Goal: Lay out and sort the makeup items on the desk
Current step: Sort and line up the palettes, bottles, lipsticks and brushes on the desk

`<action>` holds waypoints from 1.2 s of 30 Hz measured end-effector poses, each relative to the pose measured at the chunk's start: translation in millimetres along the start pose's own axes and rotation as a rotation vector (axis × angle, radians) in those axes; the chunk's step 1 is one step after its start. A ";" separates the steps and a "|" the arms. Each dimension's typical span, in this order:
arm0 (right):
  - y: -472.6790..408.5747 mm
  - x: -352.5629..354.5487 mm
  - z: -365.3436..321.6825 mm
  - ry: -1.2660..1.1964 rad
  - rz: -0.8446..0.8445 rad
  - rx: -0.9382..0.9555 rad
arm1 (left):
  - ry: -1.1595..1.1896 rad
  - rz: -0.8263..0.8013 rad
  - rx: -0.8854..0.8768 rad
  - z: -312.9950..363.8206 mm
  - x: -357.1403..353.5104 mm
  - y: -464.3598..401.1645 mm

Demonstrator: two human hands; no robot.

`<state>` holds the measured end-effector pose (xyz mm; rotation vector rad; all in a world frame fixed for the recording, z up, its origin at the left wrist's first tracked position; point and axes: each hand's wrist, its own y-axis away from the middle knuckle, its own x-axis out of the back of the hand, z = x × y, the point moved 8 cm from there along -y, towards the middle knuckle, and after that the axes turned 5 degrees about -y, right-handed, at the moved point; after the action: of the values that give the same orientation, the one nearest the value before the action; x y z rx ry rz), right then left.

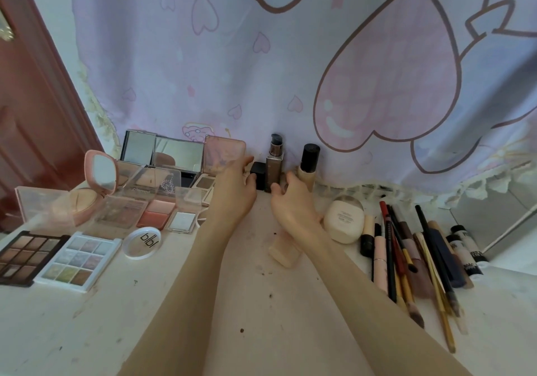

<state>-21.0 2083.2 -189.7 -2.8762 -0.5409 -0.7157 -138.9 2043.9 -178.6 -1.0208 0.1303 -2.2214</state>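
Note:
At the back of the desk [261,303] stand a black cube-shaped box [258,175], a brown pump bottle [274,166] and a beige bottle with a black cap [308,165]. My left hand [232,192] reaches to the black box with spread fingers, its thumb touching the box. My right hand [290,205] is beside it, fingers curved and apart around the foot of the pump bottle, near the beige bottle. A beige tube [283,255] lies flat under my right wrist. Neither hand visibly lifts anything.
Open palettes and compacts crowd the left: a dark eyeshadow palette [23,256], a white palette [78,261], a round lid [142,242], a pink blush [157,214] and a mirrored pink compact [98,178]. On the right are a white jar [344,218] and pencils and brushes [406,259]. A curtain hangs behind.

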 end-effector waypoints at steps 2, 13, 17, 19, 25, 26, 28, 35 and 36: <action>9.3 13.0 -0.3 -0.037 0.037 0.044 | -0.017 0.065 -0.039 4.4 4.3 8.1; -24.8 52.5 18.3 0.287 0.258 0.027 | -0.053 0.081 -0.162 17.6 -4.9 22.0; -34.3 42.4 21.9 0.400 0.198 0.012 | 0.001 0.118 -0.174 21.7 1.2 21.8; -34.2 43.3 20.0 0.377 0.201 0.048 | 0.040 0.122 -0.170 23.2 3.5 22.1; -24.6 64.3 0.0 0.290 0.217 0.185 | 0.212 0.173 -0.013 17.8 19.5 18.6; -24.3 59.5 -0.9 0.308 0.168 0.178 | 0.202 0.180 0.016 15.3 19.5 19.1; -24.0 47.4 -0.9 0.291 0.082 0.159 | 0.159 0.187 0.077 8.9 16.8 21.3; -12.1 22.7 11.8 0.122 -0.173 0.067 | 0.135 -0.080 0.139 -0.4 -10.2 20.5; -9.1 20.4 11.9 0.110 -0.196 0.076 | 0.136 -0.103 0.138 0.7 -10.6 21.2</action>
<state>-2.4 2100.4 -190.2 -2.7198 -0.8241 -0.8556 -122.0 2034.4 -192.4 -0.8189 -0.0161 -2.3575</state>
